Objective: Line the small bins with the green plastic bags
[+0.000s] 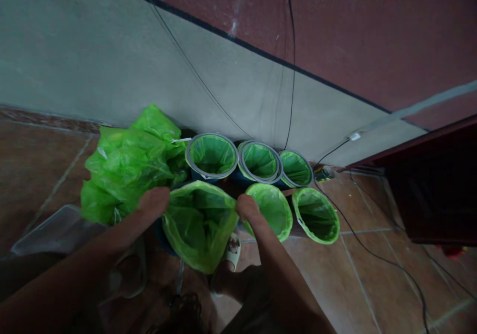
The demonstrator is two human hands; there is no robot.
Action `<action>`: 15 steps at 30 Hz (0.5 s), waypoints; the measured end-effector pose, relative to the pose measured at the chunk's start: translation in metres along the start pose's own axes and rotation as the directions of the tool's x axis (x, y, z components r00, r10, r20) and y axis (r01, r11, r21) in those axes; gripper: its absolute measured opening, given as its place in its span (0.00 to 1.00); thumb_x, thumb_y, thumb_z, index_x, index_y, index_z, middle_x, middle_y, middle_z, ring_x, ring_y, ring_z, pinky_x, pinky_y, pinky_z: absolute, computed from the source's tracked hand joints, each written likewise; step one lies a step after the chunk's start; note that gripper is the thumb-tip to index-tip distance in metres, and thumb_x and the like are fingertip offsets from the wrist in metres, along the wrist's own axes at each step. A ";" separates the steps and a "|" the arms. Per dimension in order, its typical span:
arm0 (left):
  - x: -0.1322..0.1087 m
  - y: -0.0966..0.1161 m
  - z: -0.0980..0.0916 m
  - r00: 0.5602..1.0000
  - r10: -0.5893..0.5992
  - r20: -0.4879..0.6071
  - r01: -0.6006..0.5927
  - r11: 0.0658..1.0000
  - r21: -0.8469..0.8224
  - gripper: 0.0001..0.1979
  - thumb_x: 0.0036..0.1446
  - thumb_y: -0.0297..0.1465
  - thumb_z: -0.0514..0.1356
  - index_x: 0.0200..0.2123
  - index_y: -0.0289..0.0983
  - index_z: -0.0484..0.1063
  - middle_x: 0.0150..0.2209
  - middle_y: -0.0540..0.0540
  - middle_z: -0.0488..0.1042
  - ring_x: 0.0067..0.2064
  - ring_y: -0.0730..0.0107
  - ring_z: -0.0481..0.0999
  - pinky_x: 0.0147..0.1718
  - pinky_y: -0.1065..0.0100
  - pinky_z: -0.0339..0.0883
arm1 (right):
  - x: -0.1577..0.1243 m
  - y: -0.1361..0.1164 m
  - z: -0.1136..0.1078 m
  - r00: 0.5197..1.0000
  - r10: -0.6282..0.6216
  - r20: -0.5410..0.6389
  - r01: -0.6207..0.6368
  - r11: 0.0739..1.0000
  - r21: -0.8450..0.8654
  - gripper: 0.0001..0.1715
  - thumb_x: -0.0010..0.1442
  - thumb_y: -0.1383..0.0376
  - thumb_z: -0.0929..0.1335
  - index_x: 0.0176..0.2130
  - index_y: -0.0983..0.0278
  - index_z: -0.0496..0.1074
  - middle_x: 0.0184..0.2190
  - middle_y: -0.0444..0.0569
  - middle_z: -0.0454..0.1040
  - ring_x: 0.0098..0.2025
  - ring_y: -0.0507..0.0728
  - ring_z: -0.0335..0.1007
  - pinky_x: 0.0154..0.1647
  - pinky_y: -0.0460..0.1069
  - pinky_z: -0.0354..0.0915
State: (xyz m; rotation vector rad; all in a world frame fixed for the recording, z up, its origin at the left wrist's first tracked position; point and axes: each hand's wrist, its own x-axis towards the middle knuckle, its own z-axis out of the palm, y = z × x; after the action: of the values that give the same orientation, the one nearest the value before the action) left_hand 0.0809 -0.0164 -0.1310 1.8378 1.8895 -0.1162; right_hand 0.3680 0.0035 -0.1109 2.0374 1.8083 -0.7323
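A green plastic bag (201,224) is spread wide between my two hands, its mouth facing up. My left hand (154,200) grips its left edge and my right hand (246,207) its right edge. Beneath the bag, part of a dark blue bin (164,239) shows at the left; the bag hides most of it. Two bins lined in green, one with a light green liner (274,209) and one with a darker opening (316,217), stand right of my right hand. Behind are a grey-rimmed bin (212,136), another rimmed bin (278,162) and a third (311,170).
A heap of green plastic bags (130,160) lies left of the bins, near a clear plastic sheet (59,232). Black cables (372,247) run over the tiled floor and up the wall (149,75). Dark red furniture (428,185) stands at the right.
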 end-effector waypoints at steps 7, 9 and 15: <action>-0.007 0.000 -0.013 0.997 -0.067 -0.044 0.073 0.984 0.162 0.18 0.58 0.22 0.50 0.44 0.31 0.79 0.45 0.28 0.80 0.49 0.40 0.79 0.43 0.49 0.73 | -0.005 -0.001 -0.002 0.995 -0.047 0.083 0.059 0.987 -0.152 0.23 0.59 0.75 0.67 0.53 0.69 0.77 0.52 0.64 0.78 0.55 0.65 0.76 0.50 0.53 0.71; -0.007 0.008 -0.006 0.996 -0.009 -0.093 0.027 0.980 0.195 0.20 0.56 0.23 0.54 0.50 0.33 0.76 0.51 0.28 0.77 0.53 0.40 0.76 0.47 0.46 0.71 | -0.008 -0.013 0.002 0.982 -0.188 0.023 0.189 0.975 -0.113 0.29 0.59 0.73 0.68 0.59 0.66 0.72 0.57 0.61 0.75 0.58 0.64 0.73 0.54 0.53 0.68; -0.001 0.021 0.008 0.983 0.137 -0.122 -0.109 0.971 0.212 0.20 0.63 0.35 0.56 0.55 0.35 0.73 0.58 0.31 0.73 0.58 0.42 0.71 0.55 0.44 0.63 | -0.011 -0.042 0.022 0.933 -0.347 -0.091 0.340 0.936 -0.090 0.33 0.61 0.58 0.71 0.63 0.64 0.67 0.60 0.58 0.72 0.61 0.66 0.67 0.59 0.58 0.64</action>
State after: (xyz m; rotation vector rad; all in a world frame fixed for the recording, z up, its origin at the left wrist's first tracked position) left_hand 0.1035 -0.0188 -0.1313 2.1465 1.9078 -0.1508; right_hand 0.3227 -0.0112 -0.1185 1.7619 2.2529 -0.6450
